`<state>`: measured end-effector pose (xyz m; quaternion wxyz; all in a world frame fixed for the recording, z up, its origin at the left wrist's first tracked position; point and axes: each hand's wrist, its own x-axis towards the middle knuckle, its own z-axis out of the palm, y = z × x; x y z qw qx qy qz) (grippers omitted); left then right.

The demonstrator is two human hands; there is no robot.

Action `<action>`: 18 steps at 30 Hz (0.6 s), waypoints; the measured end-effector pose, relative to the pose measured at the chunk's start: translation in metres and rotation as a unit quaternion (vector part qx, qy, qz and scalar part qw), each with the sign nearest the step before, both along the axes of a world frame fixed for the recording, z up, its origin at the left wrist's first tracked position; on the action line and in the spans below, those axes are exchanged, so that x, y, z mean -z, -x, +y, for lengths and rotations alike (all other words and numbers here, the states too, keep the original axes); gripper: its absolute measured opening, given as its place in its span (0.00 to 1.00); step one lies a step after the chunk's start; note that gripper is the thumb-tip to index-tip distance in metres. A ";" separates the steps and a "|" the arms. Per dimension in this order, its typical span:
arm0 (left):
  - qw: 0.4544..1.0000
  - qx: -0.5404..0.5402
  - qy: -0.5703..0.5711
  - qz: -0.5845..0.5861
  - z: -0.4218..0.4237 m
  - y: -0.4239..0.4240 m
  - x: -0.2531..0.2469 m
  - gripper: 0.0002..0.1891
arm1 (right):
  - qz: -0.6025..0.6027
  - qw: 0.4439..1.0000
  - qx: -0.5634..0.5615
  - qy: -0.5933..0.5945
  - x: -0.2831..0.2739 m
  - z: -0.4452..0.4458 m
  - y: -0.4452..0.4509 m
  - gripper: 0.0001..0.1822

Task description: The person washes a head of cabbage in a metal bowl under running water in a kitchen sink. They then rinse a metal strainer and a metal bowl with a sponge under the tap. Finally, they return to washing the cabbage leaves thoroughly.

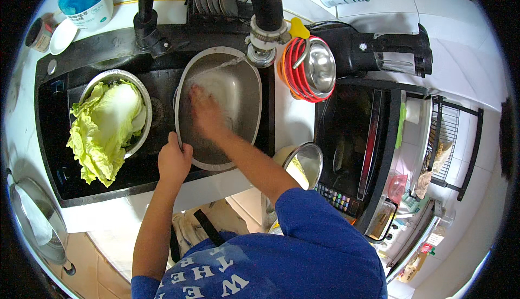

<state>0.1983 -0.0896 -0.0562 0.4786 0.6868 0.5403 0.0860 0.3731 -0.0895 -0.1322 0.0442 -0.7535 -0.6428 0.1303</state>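
Note:
An oval grey basin (pixel 248 136) sits in the right part of the black sink (pixel 164 81). My left hand (pixel 174 158) grips its near left rim, with the thumb over the edge. Inside the basin is my right hand (pixel 208 114), reaching to the left wall. Motion blurs its fingers, and whether they hold anything cannot be made out. A thin stream of water (pixel 219 66) runs from the faucet head (pixel 261 55) into the basin. To the left, a metal bowl (pixel 148 112) holds pale green napa cabbage leaves (pixel 107 126), which hang over its near edge.
Stacked red and orange colanders with a steel bowl (pixel 321 65) stand right of the sink. Nearer me are a metal pot (pixel 319 160) and a black microwave oven (pixel 345 136). A blue liquid bottle (pixel 87 4) and a dish rack (pixel 217 2) line the back. A lidded pan (pixel 38 213) is at left.

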 end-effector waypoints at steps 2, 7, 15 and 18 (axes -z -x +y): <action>1.000 0.002 0.009 0.006 0.001 0.002 0.000 0.11 | -0.028 0.997 -0.005 -0.069 0.000 0.008 -0.033 0.31; 1.000 0.007 0.001 0.011 -0.001 0.000 -0.004 0.10 | -0.046 0.993 0.109 -0.006 0.016 -0.048 -0.006 0.29; 1.000 0.005 -0.023 0.001 0.009 0.005 -0.002 0.09 | -0.022 0.999 -0.021 -0.045 0.000 0.007 -0.032 0.29; 1.000 0.009 -0.015 0.001 0.009 0.004 -0.003 0.09 | -0.072 0.994 0.082 -0.027 -0.004 -0.024 -0.044 0.31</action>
